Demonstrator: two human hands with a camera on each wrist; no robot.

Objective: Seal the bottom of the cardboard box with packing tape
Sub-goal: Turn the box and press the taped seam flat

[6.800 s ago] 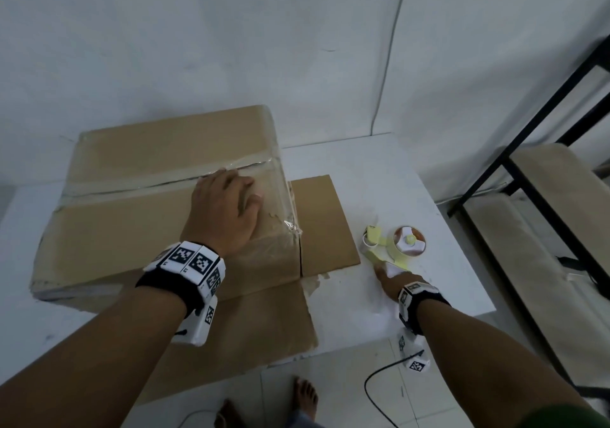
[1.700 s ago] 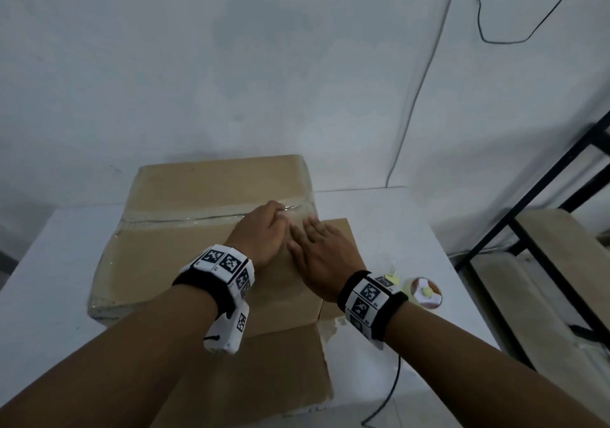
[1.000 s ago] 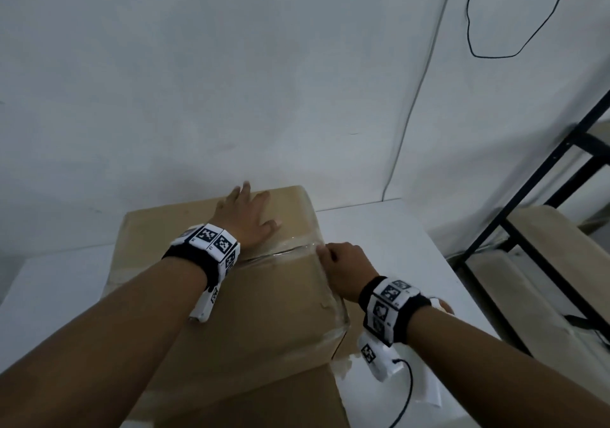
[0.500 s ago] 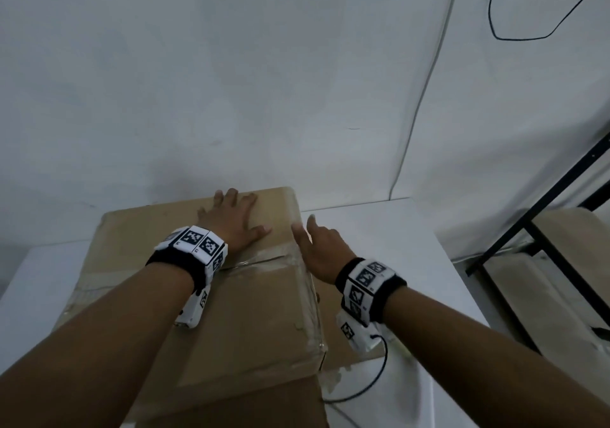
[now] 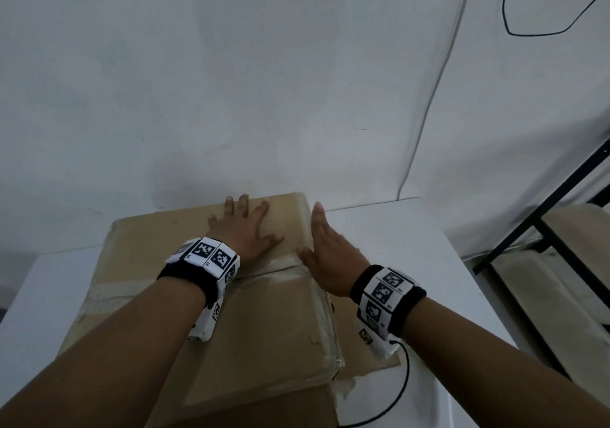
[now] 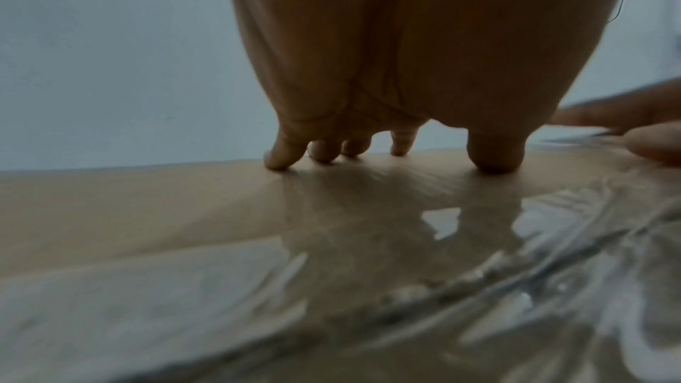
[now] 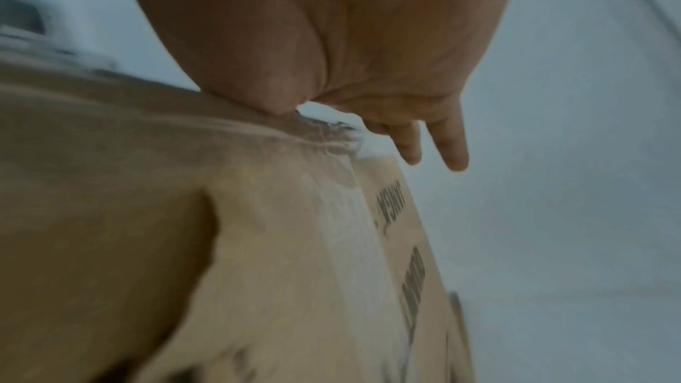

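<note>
Head view shows your left hand [image 5: 246,234] lying flat on the far part of the cardboard box [image 5: 264,328], its fingers [image 6: 283,153] spread and straight, holding nothing. Your right hand [image 5: 330,256] stands on edge against the right upper edge of the box, fingers straight, thumb on the clear packing tape [image 5: 274,267] which runs across the seam. This box sits on the white tabletop [image 5: 412,246].

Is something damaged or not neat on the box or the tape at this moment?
Yes. The clear tape over the seam of the cardboard box is wrinkled, not flat, most of all near the right edge by the right hand. The left hand presses flat on top.
</note>
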